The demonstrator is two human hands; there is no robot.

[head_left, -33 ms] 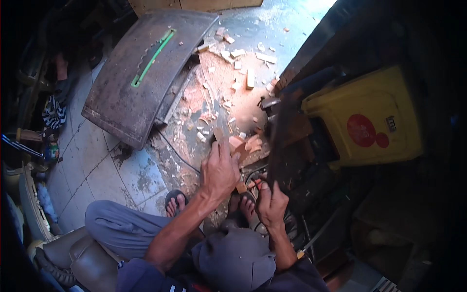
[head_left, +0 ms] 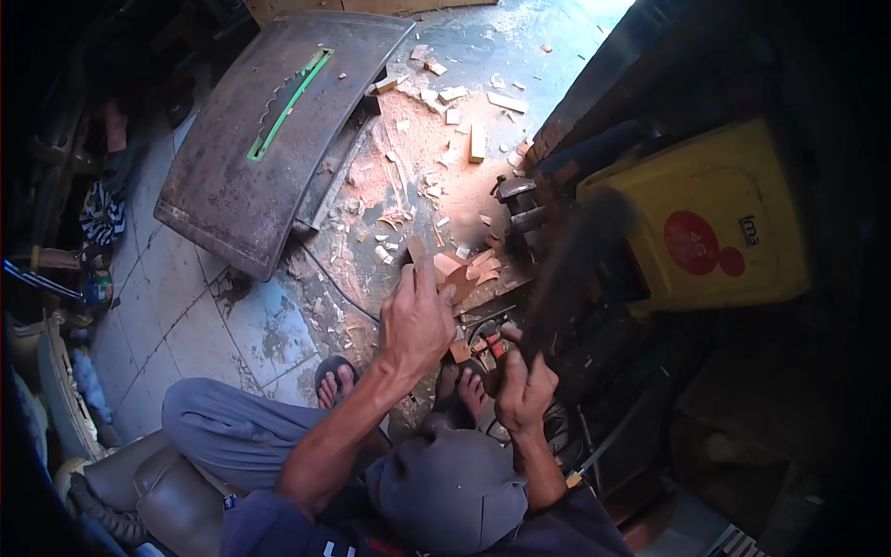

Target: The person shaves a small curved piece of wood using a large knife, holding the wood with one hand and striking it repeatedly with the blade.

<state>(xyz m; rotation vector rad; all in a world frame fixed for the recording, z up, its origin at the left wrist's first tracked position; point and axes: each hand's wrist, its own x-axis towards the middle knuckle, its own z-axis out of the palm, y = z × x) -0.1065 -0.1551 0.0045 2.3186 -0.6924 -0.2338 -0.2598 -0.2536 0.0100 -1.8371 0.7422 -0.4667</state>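
My left hand is closed around a small piece of reddish-brown wood, whose ends stick out above and below the fingers. To its right, my right hand grips a long, dark tool like a machete. Its broad blade points up and away and is smeared by motion, so its edge and exact kind are unclear. The blade stands apart from the wood. Beyond my left hand, orange-brown wood pieces lie in a small heap. A red-handled tool lies low between the hands, partly hidden.
A dark metal saw table with a green-edged slot stands at the left front. Offcuts and sawdust cover the floor ahead. On the right are a metal vise-like fixture and a yellow bin. A cable runs across the floor.
My right hand has shifted slightly right and down, and the blade has tilted away to the right. My left hand with the wood has barely moved.
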